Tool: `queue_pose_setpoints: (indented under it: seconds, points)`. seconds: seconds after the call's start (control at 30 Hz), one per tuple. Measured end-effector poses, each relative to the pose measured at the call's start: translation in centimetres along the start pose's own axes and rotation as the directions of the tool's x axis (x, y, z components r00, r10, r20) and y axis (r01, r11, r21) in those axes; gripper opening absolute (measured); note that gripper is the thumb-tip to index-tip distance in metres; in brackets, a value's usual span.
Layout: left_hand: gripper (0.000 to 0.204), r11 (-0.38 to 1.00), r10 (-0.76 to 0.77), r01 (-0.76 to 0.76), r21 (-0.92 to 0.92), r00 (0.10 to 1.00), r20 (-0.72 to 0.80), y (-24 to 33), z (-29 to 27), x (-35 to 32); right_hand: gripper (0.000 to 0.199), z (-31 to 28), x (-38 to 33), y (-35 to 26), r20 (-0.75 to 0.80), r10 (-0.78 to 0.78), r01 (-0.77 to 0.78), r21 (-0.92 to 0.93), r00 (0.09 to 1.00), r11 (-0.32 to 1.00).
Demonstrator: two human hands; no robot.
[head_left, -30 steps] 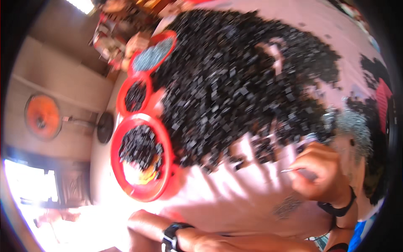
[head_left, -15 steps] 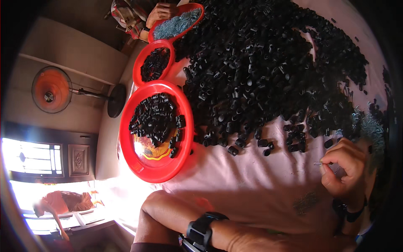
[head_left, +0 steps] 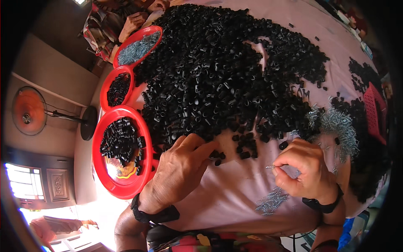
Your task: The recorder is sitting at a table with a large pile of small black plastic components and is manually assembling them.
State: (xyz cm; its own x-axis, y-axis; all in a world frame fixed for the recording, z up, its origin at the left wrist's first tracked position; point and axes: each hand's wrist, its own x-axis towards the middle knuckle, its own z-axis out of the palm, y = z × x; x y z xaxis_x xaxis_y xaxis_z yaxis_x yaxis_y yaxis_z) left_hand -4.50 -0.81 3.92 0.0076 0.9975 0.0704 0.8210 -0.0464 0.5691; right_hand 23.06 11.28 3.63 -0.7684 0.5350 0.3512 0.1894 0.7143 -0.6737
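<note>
My left hand (head_left: pixel 178 170) reaches to the near edge of a heap of small black plastic pieces (head_left: pixel 210 80). Its fingers are bent and close together beside a few loose black pieces (head_left: pixel 217 157); whatever sits between the fingertips is hidden. To the right, my right hand (head_left: pixel 300 168) pinches a tiny, thin silvery metal piece (head_left: pixel 269 167) between thumb and index finger. Whether it is a spring or a screw I cannot tell. Similar silvery pieces lie in a small patch (head_left: pixel 272 200) below this hand and in a larger pile (head_left: pixel 338 128) beyond it.
At the left stands a large red tray (head_left: pixel 121 193) of black pieces. Behind it are a smaller red bowl (head_left: pixel 103 94) of black parts and a red dish (head_left: pixel 157 35) of silvery pieces, near another person's hand (head_left: pixel 132 25). A pink basket (head_left: pixel 371 111) sits far right on the pink cloth (head_left: pixel 235 201).
My left hand has come up from the lower edge to the heap's near edge. My right hand keeps its pinch on the metal piece. The whole view has shifted, with the trays now further left.
</note>
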Motion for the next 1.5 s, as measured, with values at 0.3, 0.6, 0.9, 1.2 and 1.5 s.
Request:
queue_pose_setpoints:
  seconds: [0.3, 0.6, 0.9, 1.2, 1.5]
  points:
    - [0.033, 1.0, 0.023, -0.024, 0.009, 1.0, 0.016, 0.3, 1.4, 0.7, 0.015, 0.0, 0.2, -0.1, 0.025, -0.004, 0.004, 0.012, 1.0, 1.0]
    - [0.019, 0.983, 0.016, -0.024, -0.181, 0.999, -0.045, 0.7, 1.9, 1.8, 0.015, -0.1, 0.1, 0.3, -0.007, -0.015, 0.015, 0.035, 1.0, 0.999]
    - [0.021, 0.631, 0.011, 0.237, -0.738, 0.949, 0.314, 2.8, 3.3, 1.7, 0.017, -0.3, 0.4, -0.7, -0.077, -0.041, 0.047, 0.086, 0.996, 0.995]
    - [0.022, 0.48, -0.026, 0.318, -0.818, 0.937, 0.349, 2.9, 5.0, 1.4, 0.021, 0.1, 0.2, -0.3, -0.051, -0.045, 0.049, 0.076, 0.998, 0.996]
    - [0.024, 0.383, -0.009, 0.323, -0.866, 0.938, 0.346, 3.2, 5.3, 1.2, 0.025, 0.4, 0.2, -0.7, -0.053, -0.101, 0.1, -0.026, 0.993, 0.995]
